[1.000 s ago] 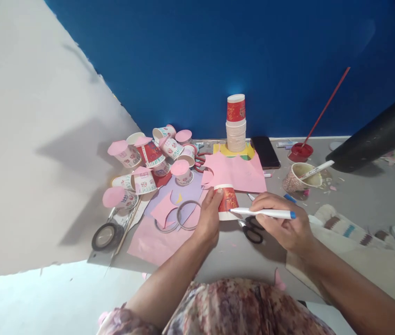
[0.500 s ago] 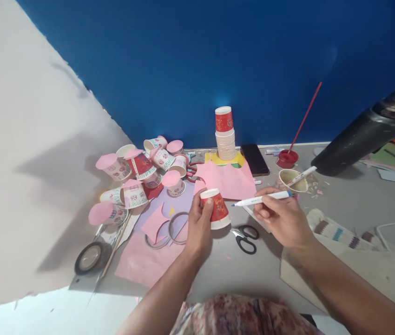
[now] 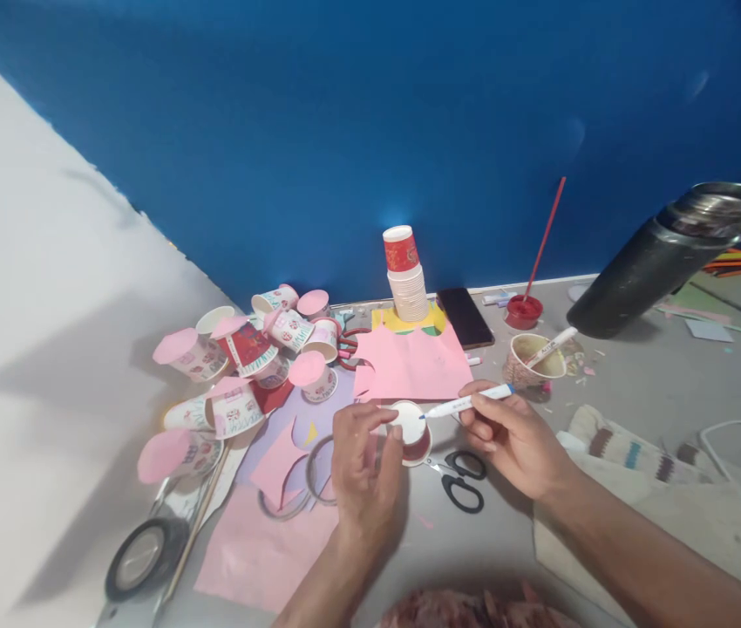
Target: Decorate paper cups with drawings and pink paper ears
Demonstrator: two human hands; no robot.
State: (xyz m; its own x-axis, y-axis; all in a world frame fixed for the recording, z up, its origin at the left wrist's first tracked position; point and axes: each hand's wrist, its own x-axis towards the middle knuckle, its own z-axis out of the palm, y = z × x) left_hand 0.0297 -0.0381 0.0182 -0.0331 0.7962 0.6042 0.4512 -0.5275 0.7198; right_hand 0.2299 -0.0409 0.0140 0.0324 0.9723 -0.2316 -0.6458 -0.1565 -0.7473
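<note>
Paper cup (image 3: 408,424), six o'clock from the stack (image 3: 408,292), just got tipped base toward us, so less printed side shows. Left hand (image 3: 367,475) fingers at it, can't tell if gripping; right hand (image 3: 514,440) pinches the pen (image 3: 452,406).

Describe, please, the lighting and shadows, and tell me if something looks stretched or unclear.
Head view: a soft bright spot on the blue wall above the cup stack; head view: shadows across the white wall at left; head view: the flask leans, perhaps from lens stretch; head view: lettering on the marker is illegible.
</note>
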